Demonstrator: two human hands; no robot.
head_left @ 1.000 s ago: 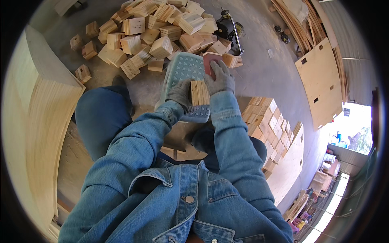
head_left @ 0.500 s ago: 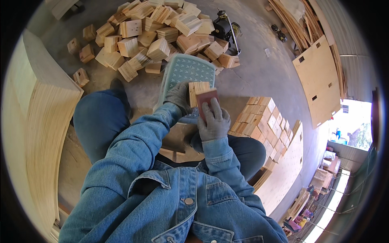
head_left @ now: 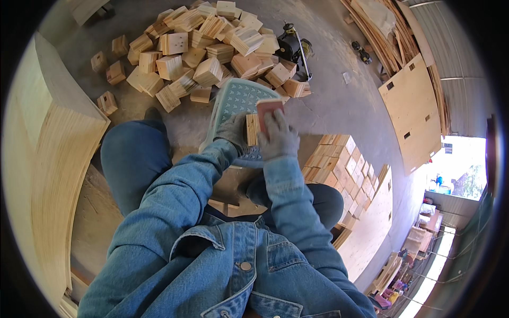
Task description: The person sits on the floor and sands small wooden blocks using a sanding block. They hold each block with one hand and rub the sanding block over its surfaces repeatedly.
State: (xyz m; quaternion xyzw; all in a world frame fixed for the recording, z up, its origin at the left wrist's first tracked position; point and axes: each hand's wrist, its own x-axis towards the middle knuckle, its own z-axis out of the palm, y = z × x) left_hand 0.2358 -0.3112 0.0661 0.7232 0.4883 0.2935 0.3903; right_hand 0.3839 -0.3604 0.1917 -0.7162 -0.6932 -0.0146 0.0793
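Observation:
In grey gloves, my left hand holds a small layered wooden block by its left side, over a pale teal plastic stool with a patterned top. My right hand grips a flat reddish-brown sanding block, its fingers spread over the face toward me. The sanding block lies against the wooden block's right side and sticks out past its far edge. Part of the wooden block is hidden behind my right fingers.
Beyond the stool lies a heap of loose wooden blocks. A black tool with a metal bar stands beside it. Stacked blocks rise at my right on a board. A tall plywood stack stands at my left; cut panels lean far right.
My right hand has slid the sanding block away from me along the wooden block. My left hand keeps its hold in nearly the same place.

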